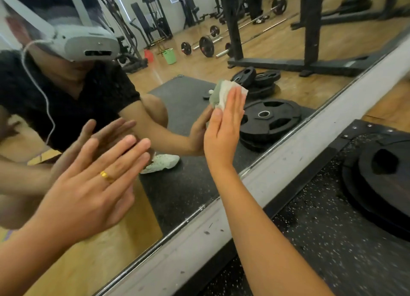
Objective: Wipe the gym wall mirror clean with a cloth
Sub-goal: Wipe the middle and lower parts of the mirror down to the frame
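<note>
**Cloth pressed to the glass**

The gym mirror [188,184] fills the view, its grey frame [277,167] below both hands. The right hand [224,131], fingers straight, presses the cloth [221,91] against the glass under its fingertips. To its left, the left hand [95,191] is spread open.

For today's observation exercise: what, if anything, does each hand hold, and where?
The right hand presses the cloth's lower part flat against the mirror with straight fingers; the left hand holds nothing.
</note>
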A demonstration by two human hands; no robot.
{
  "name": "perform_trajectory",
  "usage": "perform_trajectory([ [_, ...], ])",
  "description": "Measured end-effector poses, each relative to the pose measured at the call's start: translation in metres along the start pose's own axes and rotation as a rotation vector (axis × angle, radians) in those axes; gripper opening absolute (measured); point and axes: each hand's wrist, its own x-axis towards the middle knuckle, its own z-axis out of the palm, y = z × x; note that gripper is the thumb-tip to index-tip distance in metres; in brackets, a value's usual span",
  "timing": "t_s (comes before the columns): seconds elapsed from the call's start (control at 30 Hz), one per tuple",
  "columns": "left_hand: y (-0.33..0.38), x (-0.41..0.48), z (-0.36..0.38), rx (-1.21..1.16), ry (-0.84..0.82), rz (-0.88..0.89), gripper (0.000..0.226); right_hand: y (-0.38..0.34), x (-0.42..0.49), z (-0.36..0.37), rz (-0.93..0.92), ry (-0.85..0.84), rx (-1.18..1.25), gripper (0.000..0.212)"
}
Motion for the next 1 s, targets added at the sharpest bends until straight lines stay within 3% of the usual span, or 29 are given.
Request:
perform_trajectory([
  [0.1, 0.013, 0.041, -0.012, 0.036, 0.068, 0.050, 0.055, -0.020, -0.003, 0.012, 0.097, 0.020, 0.059, 0.054],
  [0.23, 0.007, 0.089, 0.001, 0.149, -0.012, -0.054, 0.060, -0.017, -0.001, 0.009, -0.174, -0.172, 0.021, 0.056],
  [0.3, 0.010, 0.094, 0.008, 0.208, -0.025, -0.087, 0.063, -0.003, 0.015, 0.000, -0.216, -0.190, -0.009, 0.055],
  [0.47, 0.011, 0.092, 0.009, 0.252, -0.020, -0.070, 0.065, -0.002, 0.060, 0.000, 0.198, 0.130, 0.096, 0.056],
  [0.53, 0.012, 0.091, 0.009, 0.267, -0.032, -0.066, 0.064, -0.019, 0.063, 0.009, 0.278, 0.183, 0.111, 0.056],
  [0.67, 0.013, 0.092, 0.009, 0.257, -0.036, -0.064, 0.065, -0.045, 0.051, 0.025, 0.152, 0.182, 0.087, 0.053],
  [0.8, 0.012, 0.099, 0.008, 0.255, -0.039, -0.056, 0.063, -0.049, 0.054, 0.029, 0.207, 0.217, 0.112, 0.053],
  [1.0, 0.012, 0.093, 0.012, 0.265, -0.050, -0.051, 0.066, -0.034, 0.040, 0.018, 0.134, 0.058, 0.100, 0.055],
])
